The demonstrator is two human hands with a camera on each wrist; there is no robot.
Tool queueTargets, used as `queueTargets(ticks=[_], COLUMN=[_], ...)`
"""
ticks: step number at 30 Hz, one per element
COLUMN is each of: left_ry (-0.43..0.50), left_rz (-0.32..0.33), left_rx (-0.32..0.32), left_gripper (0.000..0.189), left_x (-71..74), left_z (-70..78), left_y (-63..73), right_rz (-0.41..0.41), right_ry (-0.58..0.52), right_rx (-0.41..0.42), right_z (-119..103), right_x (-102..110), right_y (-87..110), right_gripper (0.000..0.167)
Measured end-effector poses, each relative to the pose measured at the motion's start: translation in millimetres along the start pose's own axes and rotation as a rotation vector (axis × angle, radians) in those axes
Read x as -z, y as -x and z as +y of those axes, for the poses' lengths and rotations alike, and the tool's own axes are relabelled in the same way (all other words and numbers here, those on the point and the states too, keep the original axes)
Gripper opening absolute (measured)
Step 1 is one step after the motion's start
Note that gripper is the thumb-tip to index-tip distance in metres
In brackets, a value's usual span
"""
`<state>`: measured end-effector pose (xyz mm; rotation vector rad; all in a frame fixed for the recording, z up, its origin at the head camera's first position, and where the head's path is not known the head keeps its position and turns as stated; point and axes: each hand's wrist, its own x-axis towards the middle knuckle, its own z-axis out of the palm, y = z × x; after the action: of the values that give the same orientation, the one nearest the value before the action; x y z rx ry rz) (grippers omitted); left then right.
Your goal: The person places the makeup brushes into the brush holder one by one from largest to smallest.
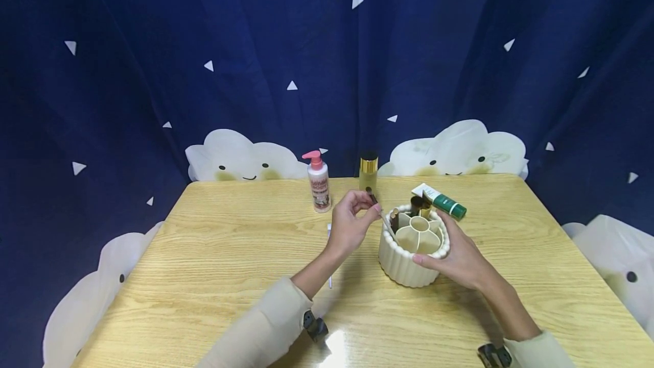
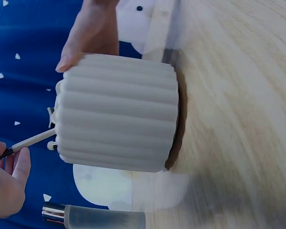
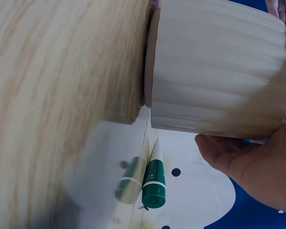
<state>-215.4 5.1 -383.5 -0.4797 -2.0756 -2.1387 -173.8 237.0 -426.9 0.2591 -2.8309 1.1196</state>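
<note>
My left hand [image 1: 349,221] pinches a slim makeup brush [image 2: 34,139], pale along its handle and dark at the upper end. The brush slants down, its lower end inside the rim of a cream, ribbed round holder [image 1: 407,270]. My right hand [image 1: 462,258] grips that holder from the right, thumb on the near rim and fingers round the far side. Petal-shaped compartments divide the holder. Several dark-topped brushes [image 1: 416,203] stand in its back compartments; their lower parts are hidden.
Behind the hands stand a white pump bottle [image 1: 320,189] with a pink top and a gold-collared bottle [image 1: 368,175]. A green and white tube [image 1: 443,202] lies behind the holder. One thin white stick [image 1: 330,281] lies partly behind my left arm on the wooden table [image 1: 230,231].
</note>
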Motion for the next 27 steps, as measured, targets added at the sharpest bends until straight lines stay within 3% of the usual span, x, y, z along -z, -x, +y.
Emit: queueTargets(ticks=[6, 13, 20, 27], left_ry=[-0.075, -0.115, -0.291, -0.342], left_rz=[-0.030, -0.077, -0.064, -0.115], left_rx=[-0.018, -0.008, -0.053, -0.053], left_gripper=[0.017, 0.015, 0.013, 0.012], left_x=[-3.7, -7.7, -8.8, -9.7], left_z=[0.0, -12.4, -17.4, -20.7], left_y=[5.5, 9.7, 15.0, 18.2], right_rz=[-0.006, -0.004, 0.013, 0.018], right_ry=[-0.011, -0.014, 0.008, 0.006], right_rx=[-0.001, 0.002, 0.013, 0.019], right_z=[1.2, 1.9, -0.4, -1.8], right_x=[-1.1, -1.2, -0.3, 0.0], right_y=[-0.9, -1.2, -0.2, 0.4], right_gripper=[0.107, 0.107, 0.106, 0.105])
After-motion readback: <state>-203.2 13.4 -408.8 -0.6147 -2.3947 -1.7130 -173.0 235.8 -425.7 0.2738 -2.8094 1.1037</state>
